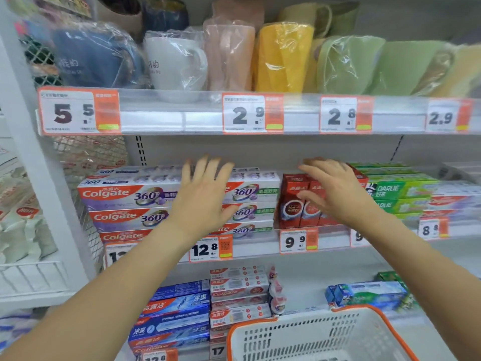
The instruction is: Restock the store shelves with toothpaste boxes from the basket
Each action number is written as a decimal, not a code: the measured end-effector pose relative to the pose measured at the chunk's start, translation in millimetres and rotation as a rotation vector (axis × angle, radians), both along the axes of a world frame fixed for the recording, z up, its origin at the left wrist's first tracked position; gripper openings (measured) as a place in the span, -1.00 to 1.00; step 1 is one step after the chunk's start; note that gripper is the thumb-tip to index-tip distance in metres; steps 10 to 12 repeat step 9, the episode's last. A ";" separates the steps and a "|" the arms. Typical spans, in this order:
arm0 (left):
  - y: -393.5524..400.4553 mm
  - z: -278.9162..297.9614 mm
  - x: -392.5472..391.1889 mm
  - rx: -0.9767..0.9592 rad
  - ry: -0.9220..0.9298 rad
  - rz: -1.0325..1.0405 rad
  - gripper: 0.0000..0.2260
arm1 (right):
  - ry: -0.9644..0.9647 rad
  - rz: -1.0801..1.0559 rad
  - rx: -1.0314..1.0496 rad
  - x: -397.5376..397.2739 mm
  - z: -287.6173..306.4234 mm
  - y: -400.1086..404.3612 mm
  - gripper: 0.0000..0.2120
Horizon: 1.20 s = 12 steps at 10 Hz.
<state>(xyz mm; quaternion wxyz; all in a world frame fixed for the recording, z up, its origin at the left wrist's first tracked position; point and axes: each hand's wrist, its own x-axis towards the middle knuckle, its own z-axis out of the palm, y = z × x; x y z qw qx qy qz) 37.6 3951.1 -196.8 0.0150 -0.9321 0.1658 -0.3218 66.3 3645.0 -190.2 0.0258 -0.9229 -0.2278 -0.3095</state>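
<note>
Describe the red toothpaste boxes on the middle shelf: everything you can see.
The red toothpaste boxes stand upright, side by side, on the middle shelf above the 9.9 price tag. They look like glossy card with white print and a round emblem low on the front. The right hand, fingers spread, covers their right part; actual contact is unclear.

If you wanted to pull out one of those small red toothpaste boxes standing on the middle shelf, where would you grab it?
Probably from the front, pinching the upper part of one red toothpaste box across its narrow sides. The boxes stand upright, packed side by side with taller stacks flanking them, so only their fronts and tops are free. The right hand hovers open there.
</note>
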 end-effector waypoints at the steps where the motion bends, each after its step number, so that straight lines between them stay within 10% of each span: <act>1: -25.9 -5.6 4.2 0.014 0.042 -0.058 -0.36 | 0.059 0.011 -0.005 3.3 -16.2 -12.3 -0.48; 12: -39.4 -13.6 8.7 -0.097 -0.024 -0.068 -0.46 | -0.052 0.016 0.165 -7.1 -25.2 -8.9 -0.50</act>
